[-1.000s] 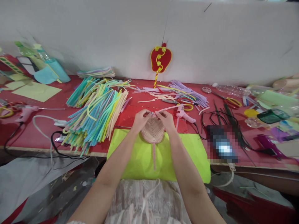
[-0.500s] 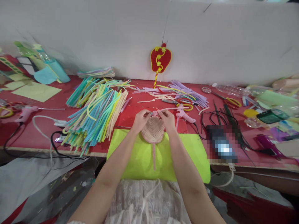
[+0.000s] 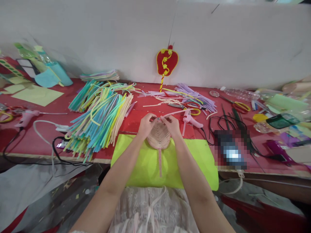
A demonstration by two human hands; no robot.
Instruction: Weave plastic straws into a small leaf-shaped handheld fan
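Observation:
A pale pink fan (image 3: 159, 137) made of pipe cleaners lies face up, its stick handle pointing towards me. My left hand (image 3: 146, 125) is pinched at the fan's top left edge. From the fingers of my right hand (image 3: 172, 125), closed at the top right edge, a pink pipe cleaner (image 3: 181, 112) runs off to the right. The fingertips of both hands nearly meet and cover the fan's top. Under the fan is a bright yellow-green sheet (image 3: 194, 161). Just right of my right hand rests a pink glue gun (image 3: 193, 121).
A big heap of coloured pipe cleaners (image 3: 97, 119) lies left. Behind my hands are scissors (image 3: 195, 111) and lilac pipe cleaners (image 3: 201, 98). A red fan with yellow flowers (image 3: 167, 61) stands by the wall. Another glue gun (image 3: 26, 117) lies far left; a blurred device (image 3: 230, 150) sits right.
My right hand has moved slightly left, closer to the left hand. The pink pipe cleaner's held end came with it, and the pink curl at the fan's top is now covered by fingers.

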